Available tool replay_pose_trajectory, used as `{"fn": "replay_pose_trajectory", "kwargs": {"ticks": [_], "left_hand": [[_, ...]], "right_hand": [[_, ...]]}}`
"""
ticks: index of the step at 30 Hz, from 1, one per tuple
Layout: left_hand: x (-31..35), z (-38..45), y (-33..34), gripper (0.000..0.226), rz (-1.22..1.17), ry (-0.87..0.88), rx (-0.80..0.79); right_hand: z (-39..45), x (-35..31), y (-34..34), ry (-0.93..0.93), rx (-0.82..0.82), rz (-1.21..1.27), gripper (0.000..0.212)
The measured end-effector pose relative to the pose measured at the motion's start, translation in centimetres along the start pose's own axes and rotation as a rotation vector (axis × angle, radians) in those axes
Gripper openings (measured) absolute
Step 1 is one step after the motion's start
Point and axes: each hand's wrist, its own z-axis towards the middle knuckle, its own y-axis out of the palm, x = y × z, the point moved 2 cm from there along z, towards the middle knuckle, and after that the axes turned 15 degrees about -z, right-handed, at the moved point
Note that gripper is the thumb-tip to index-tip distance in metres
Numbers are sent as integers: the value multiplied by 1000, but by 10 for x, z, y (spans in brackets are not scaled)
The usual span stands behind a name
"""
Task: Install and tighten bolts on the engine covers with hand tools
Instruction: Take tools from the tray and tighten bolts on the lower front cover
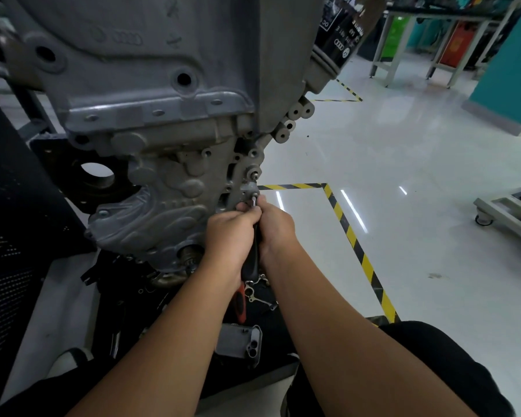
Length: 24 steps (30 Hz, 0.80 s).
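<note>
- A grey cast engine block [151, 121] is seen hanging above a dark tray, with its ribbed lower cover [151, 212] facing the camera.
- A black-handled driver [251, 251] is held upright between both hands, its metal tip set against a bolt [254, 194] at the right edge of the cover.
- The left hand [230, 228] is curled around the upper part of the driver's handle, fingers closed on it.
- The right hand [272, 225] is pressed against the left, its fingers pinched near the driver's shaft just below the bolt.
- A second bolt [254, 175] is seated in a boss just above the first one.
- A black oil filter [348, 34] is mounted on the block's upper right side.
- A red-handled tool [240, 302] and a small metal bracket [254, 291] are lying on the tray beneath the forearms.
- A grey metal housing part [241, 341] is resting lower on the tray.
- Yellow-black tape [355, 248] is laid across the glossy white floor [418, 176].
</note>
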Motion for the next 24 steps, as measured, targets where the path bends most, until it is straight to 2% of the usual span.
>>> {"fn": "replay_pose_trajectory", "kwargs": {"ticks": [20,24], "left_hand": [[2,-4,2,17,-25,2,-2],[1,-3,2,15,-19,-1,3]], "right_hand": [[-1,-2,0,23,1,6,40],[0,1,-1,20,16,-1,54]]}}
